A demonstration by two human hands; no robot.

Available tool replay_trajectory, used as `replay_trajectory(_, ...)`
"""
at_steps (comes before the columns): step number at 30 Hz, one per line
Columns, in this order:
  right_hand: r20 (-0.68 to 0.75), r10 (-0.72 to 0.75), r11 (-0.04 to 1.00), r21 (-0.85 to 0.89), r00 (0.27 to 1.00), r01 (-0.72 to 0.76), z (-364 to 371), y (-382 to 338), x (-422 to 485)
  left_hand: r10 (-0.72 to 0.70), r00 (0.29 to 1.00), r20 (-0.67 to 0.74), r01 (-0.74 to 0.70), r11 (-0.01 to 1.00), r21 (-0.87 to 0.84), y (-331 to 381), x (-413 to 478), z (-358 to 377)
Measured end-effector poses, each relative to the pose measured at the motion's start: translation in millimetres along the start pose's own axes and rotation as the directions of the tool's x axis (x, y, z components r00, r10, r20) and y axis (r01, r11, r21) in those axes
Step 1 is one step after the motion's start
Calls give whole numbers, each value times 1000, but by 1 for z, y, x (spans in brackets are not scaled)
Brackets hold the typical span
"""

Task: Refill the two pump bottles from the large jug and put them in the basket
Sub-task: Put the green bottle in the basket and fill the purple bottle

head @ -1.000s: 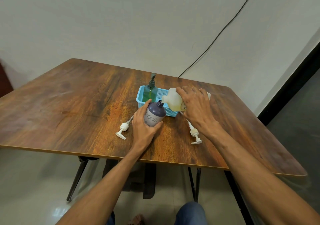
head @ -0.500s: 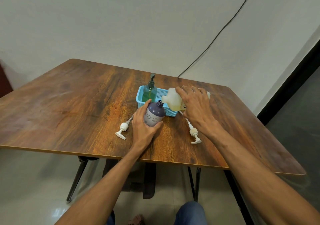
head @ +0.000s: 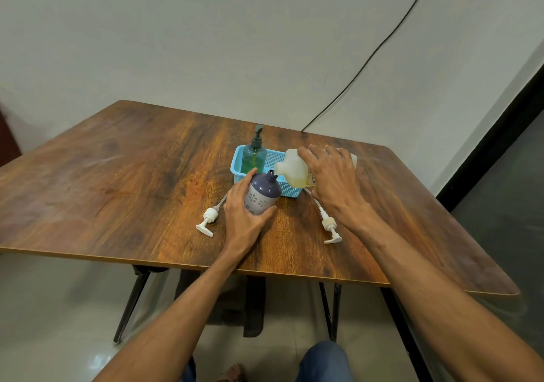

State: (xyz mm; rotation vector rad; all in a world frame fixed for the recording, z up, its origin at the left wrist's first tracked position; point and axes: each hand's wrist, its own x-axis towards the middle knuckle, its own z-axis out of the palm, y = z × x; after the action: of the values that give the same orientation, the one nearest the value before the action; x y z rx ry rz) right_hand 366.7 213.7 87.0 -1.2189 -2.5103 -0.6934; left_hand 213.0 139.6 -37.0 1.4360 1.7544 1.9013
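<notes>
On the brown wooden surface [head: 117,190] we find the left hand [head: 244,219], fingers curled round an uncapped purple flower-patterned plastic bottle [head: 262,194] just in front of the light-blue plastic mesh basket [head: 238,164]. The right hand [head: 332,181], fingers clasped over it, holds the large translucent white jug [head: 291,169] tipped spout-first at that bottle's mouth. A green pump bottle [head: 253,157] stands inside the basket.

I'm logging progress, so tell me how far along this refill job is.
Done, it seems: the green pump bottle stands in the blue basket, pump on. In hand: the left hand holds the purple bottle, neck open, while the right hand tips the jug with its spout at that neck. Left: fit one of two loose pump heads from the table, then basket that bottle.
</notes>
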Motion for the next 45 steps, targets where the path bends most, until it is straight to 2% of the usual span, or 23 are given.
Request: replay_trajectory(45, 8, -12, 998, -66, 1000, 12, -1, 1, 4, 9, 1000, 0, -9, 1000, 10, -3, 1, 0)
